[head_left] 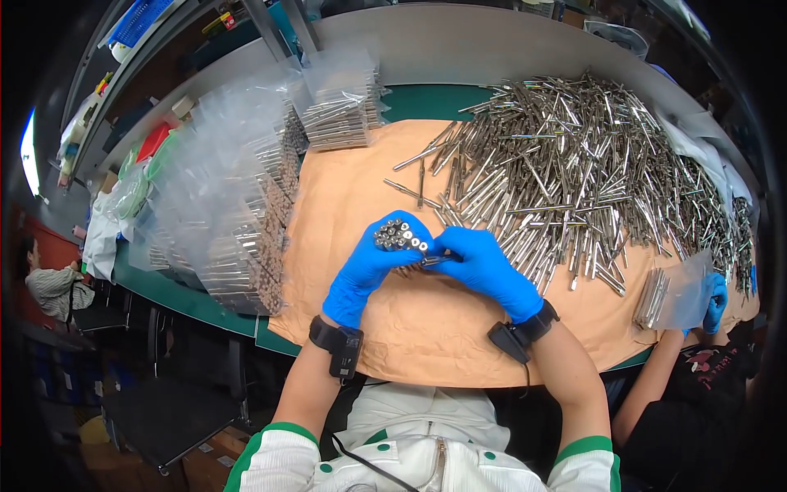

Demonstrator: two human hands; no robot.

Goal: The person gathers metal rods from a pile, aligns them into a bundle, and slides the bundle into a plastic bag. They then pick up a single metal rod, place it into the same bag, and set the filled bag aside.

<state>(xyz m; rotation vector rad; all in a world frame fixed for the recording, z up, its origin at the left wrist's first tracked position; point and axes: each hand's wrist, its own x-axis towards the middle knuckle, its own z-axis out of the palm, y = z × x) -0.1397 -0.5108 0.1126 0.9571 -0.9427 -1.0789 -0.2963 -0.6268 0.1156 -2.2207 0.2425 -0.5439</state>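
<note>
In blue gloves, both my hands meet over the brown paper point(344, 328). My left hand point(365, 261) is closed round a bundle of slim metal rods point(393, 234), whose round ends face up toward me. Close against it on the right, my right hand point(484, 258) pinches a metal rod point(438, 259) between thumb and fingers. The bundle's lower part is hidden by the left glove. Just beyond my hands lies a large heap of similar loose rods point(566, 180), with a few strays at its left edge.
Clear plastic bags point(205, 213) of rods are stacked at the left, with another bagged stack point(340, 115) at the back. On the right a co-worker's gloved hand point(716, 302) holds a bag of rods point(656, 299). A black chair point(172, 410) stands lower left.
</note>
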